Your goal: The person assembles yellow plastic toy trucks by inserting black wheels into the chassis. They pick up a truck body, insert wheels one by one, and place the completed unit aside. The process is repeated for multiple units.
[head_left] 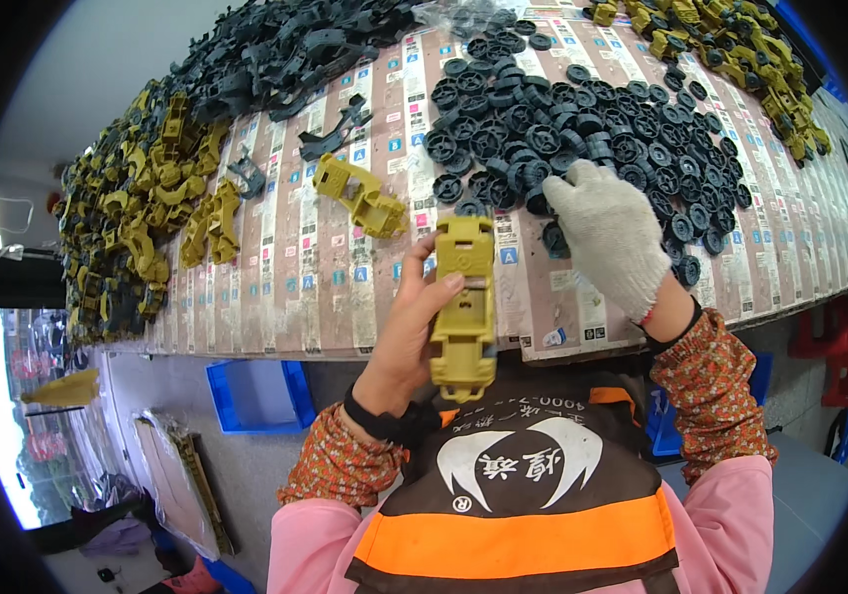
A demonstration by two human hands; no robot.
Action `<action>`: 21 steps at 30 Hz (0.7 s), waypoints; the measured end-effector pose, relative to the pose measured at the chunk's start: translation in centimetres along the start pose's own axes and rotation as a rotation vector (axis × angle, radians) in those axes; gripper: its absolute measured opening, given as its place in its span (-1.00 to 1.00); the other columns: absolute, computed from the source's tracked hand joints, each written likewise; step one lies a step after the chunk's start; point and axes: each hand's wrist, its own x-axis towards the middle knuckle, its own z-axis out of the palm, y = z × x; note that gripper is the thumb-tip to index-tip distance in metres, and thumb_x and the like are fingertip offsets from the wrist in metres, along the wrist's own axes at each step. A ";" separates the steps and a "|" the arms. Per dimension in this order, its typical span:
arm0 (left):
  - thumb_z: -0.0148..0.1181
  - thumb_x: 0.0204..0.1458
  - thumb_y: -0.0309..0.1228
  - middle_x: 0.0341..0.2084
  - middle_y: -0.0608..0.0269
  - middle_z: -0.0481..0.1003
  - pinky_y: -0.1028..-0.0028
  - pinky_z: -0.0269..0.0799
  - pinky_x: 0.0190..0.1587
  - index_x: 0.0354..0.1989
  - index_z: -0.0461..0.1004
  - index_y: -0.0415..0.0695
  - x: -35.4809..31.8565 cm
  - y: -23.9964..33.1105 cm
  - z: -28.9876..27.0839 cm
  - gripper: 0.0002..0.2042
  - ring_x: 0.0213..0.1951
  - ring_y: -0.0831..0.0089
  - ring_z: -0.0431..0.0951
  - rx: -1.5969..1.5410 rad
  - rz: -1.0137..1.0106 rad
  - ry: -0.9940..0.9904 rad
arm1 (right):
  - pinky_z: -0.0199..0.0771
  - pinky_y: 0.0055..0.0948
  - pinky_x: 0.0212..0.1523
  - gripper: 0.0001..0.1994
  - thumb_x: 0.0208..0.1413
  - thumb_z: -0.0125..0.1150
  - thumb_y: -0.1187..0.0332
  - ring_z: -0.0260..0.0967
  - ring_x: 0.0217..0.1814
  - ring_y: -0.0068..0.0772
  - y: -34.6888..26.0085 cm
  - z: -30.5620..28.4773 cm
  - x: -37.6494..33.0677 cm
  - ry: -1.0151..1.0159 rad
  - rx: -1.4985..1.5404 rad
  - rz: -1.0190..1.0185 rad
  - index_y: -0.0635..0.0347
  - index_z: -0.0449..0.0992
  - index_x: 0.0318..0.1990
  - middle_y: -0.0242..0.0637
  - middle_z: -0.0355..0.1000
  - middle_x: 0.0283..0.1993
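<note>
A broad table (290,297) with a patterned covering filled the upper part of the frame. Across it lay a large heap of dark wheels (582,124) right of centre, a mound of dark moulded parts (255,49) at the upper left, a pile of yellow parts (147,193) down the left, and more yellow pieces (741,64) at the upper right.

The bare left hand (399,337) was closed on a long yellow shell (463,322) at the centre of the frame, its thumb pressed over the face and the other fingers behind. The gloved right hand (607,233) rested at the lower edge of the wheels, fingers curled; whether they had pinched one could not be told, since the glove hid the tips.

A loose yellow piece (359,196) lay just left of the held shell. Thick glove fabric could have made a small wheel slip or brought up two together, and wheels near the table's front edge, such as the outlying one (686,269), could have rolled off if nudged by the right wrist.
</note>
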 end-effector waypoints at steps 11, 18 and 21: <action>0.04 0.44 -0.19 0.37 0.00 0.38 0.26 0.53 0.32 0.59 0.06 -0.14 -3.8 -0.1 -3.2 -0.38 0.30 0.18 0.52 -0.244 -0.108 -0.010 | 0.56 -0.08 -0.15 -0.87 0.22 0.22 0.42 0.53 -0.16 0.12 -0.7 -1.4 -5.3 -0.179 0.656 0.105 0.19 0.50 -0.11 -0.02 0.49 -0.19; 0.00 0.48 -0.18 0.37 -0.11 0.37 0.21 0.50 0.36 0.55 0.09 -0.29 -4.0 0.2 -4.0 -0.39 0.35 0.16 0.49 -0.297 -0.224 -0.063 | 0.56 -0.08 -0.05 -0.66 0.09 0.34 0.48 0.50 0.01 0.06 -2.2 -1.8 -6.9 -0.158 0.371 0.038 0.20 0.52 0.04 -0.10 0.49 -0.04; -0.03 0.48 -0.09 0.42 -0.13 0.31 0.25 0.43 0.42 0.58 0.03 -0.31 -3.7 0.2 -3.2 -0.32 0.39 0.13 0.45 -0.347 -0.276 -0.096 | 0.55 -0.06 -0.04 -0.64 0.10 0.35 0.48 0.48 -0.02 0.10 -2.3 -1.3 -7.2 -0.216 0.326 0.009 0.20 0.49 0.07 -0.08 0.47 -0.05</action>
